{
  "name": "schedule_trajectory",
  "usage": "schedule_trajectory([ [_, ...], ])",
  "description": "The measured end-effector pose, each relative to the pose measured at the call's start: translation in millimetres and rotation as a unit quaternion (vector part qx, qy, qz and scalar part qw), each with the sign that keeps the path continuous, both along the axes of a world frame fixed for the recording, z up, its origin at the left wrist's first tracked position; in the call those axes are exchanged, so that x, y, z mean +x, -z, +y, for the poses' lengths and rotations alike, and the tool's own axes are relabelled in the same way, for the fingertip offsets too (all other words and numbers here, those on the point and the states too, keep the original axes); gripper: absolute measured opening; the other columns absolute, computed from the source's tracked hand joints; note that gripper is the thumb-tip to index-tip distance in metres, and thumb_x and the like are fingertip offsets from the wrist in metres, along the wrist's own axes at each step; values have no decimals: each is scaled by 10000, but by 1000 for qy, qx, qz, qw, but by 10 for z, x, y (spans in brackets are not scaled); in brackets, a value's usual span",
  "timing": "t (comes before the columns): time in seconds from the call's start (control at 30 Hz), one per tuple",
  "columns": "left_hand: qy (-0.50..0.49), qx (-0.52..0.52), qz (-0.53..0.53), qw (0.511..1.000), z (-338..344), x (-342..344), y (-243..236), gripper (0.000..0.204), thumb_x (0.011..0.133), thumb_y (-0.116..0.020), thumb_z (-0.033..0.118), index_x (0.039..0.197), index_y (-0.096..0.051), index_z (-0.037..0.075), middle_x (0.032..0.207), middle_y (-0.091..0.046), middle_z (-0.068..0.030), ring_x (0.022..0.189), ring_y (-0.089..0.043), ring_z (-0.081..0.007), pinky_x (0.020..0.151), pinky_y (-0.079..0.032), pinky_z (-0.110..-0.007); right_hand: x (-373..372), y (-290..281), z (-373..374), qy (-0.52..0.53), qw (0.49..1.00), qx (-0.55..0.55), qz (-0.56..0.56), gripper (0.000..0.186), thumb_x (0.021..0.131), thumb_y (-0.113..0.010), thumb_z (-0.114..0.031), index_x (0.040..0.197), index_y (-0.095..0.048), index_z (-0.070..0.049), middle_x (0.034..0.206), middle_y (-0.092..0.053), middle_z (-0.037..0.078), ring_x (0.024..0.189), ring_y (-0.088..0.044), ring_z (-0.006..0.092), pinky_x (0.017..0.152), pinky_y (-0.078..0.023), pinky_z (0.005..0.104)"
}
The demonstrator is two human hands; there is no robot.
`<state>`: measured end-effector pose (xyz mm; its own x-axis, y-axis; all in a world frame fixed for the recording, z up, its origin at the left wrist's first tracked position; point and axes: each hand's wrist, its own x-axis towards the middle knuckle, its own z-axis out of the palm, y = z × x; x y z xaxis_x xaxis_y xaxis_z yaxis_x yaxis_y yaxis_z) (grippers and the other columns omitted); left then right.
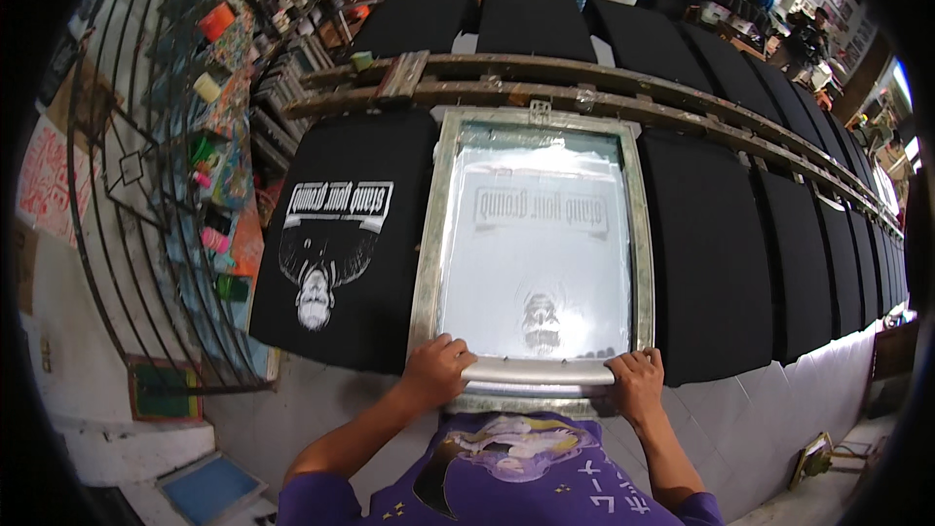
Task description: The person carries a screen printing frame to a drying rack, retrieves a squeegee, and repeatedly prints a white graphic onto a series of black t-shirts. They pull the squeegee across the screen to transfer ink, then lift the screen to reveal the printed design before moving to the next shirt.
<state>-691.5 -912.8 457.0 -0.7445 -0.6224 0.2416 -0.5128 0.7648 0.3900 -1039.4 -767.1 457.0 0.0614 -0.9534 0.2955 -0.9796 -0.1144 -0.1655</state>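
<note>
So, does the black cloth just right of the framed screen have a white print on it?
No, the right cloth beside the framed screen looks plain black, while a white print shows on the left cloth.

The black cloth (385, 302) at the left is decorated with a white print (336, 251) of letters and a figure. The screen (526, 268) is coloured pale grey, with similar patterns shown fainter. Its frame (429, 248) is tinted greenish-grey.

Our left arm (356, 431) and right arm (668, 448) reach forward. Our left hand (437, 370) and right hand (638, 385) sit well apart, backs up, fingers (640, 361) curled tight.
</note>
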Motion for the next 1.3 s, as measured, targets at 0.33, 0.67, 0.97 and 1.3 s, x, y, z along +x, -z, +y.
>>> schedule_trajectory([
  [0.33,-116,-8,21,993,-2395,-994,-39,189,759,-779,89,941,-808,128,954,-754,-83,929,-706,-312,814,-584,-462,-1021,-27,-2549,26,996,-58,65,229,685,-827,-153,889,-724,-137,898,-689,48,911,-661,252,893,-438,436],
  [0.67,-123,-36,-44,991,-3519,-1478,97,292,731,-866,310,938,-799,115,962,-765,-98,956,-722,-323,808,-585,-459,-1386,273,-3796,50,995,-43,77,304,698,-877,-301,911,-725,-146,954,-718,25,980,-673,239,879,-428,412],
  [0.97,-127,-67,-20,989,-3546,-1473,196,344,717,-887,363,943,-804,116,970,-768,-113,927,-730,-342,813,-590,-466,-1347,266,-3808,69,995,-17,76,245,709,-837,-246,908,-766,-121,901,-739,76,948,-709,266,899,-456,431],
  [1.3,-124,-76,-19,989,-3542,-1405,343,322,717,-880,321,959,-803,122,945,-769,-118,901,-733,-363,814,-593,-474,-1315,271,-3680,63,996,-14,56,181,740,-801,-205,891,-765,-112,929,-754,74,954,-708,272,914,-460,413],
])
